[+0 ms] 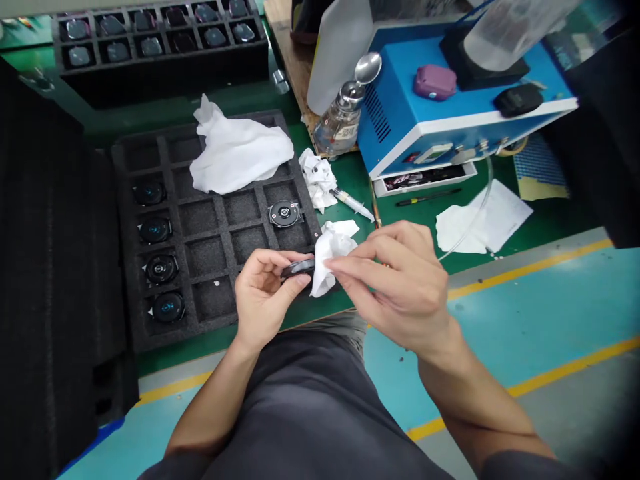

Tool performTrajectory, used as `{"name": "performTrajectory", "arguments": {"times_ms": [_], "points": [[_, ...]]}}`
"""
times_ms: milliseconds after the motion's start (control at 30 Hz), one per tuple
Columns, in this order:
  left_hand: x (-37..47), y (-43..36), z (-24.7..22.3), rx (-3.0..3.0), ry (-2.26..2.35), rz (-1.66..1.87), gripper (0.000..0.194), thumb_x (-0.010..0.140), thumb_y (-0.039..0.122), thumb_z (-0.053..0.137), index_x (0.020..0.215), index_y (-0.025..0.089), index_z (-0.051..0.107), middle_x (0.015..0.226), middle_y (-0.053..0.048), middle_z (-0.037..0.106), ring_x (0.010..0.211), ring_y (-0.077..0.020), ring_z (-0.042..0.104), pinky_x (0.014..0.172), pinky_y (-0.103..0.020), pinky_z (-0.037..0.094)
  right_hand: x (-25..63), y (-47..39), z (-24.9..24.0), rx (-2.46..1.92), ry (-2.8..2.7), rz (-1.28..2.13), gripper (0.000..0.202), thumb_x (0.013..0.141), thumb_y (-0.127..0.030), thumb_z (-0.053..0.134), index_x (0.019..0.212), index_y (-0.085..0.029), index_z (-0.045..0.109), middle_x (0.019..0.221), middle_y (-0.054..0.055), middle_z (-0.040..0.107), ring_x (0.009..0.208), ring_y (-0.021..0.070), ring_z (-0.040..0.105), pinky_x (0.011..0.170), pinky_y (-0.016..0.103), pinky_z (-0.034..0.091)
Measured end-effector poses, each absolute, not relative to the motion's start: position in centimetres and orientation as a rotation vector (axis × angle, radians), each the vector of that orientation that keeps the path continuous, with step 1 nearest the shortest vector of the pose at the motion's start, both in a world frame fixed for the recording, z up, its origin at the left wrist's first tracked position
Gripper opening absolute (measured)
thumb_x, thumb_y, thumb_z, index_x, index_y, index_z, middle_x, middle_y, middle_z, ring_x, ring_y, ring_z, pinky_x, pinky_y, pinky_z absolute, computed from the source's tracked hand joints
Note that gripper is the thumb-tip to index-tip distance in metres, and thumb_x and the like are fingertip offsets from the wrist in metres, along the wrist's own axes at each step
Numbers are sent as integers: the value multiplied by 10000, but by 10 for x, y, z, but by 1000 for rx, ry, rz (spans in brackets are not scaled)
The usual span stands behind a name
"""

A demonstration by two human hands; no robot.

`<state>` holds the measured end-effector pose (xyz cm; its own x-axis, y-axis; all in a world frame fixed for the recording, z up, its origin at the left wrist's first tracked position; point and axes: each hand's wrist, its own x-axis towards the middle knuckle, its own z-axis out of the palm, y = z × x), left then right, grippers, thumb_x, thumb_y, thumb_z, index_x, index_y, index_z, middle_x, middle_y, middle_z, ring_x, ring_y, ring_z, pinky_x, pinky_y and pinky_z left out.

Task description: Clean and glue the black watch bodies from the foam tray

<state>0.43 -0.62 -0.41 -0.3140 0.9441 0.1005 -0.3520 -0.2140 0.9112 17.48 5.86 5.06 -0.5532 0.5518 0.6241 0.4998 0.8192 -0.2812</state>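
Observation:
Between the thumb and fingers of my left hand (pixel 265 293) is a dark round watch case (pixel 299 268), held edge-on above the front of the tray. My right hand (pixel 400 280) pinches a crumpled white wipe (pixel 326 263), which touches the right side of the case. Below and to the left lies the black foam tray (pixel 203 217) with square compartments. Several watch cases (pixel 167 307) sit in its left column, and one more watch case (pixel 285 213) lies in the right column. A large white cloth (pixel 240 150) covers part of the tray's back.
A second foam tray (pixel 165 83) of dark pieces stands at the back left. Right of the tray are a syringe (pixel 354 204), crumpled tissue (pixel 317 177) and a glass bottle (pixel 340 123). A blue machine (pixel 400 127) stands at the right, with a thin tube (pixel 473 223) hanging in front.

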Motion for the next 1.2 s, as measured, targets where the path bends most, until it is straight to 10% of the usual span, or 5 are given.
{"name": "performTrajectory", "arguments": {"times_ms": [1200], "points": [[5,-6,-6,919,1160,1687,229,769,124,844,878,202,659,961,-42,793,946,-161,756,878,-283,595,171,64,63,-699,-2459,-136,155,908,-136,686,888,-274,754,735,-19,703,770,183,566,807,419,361]]}}
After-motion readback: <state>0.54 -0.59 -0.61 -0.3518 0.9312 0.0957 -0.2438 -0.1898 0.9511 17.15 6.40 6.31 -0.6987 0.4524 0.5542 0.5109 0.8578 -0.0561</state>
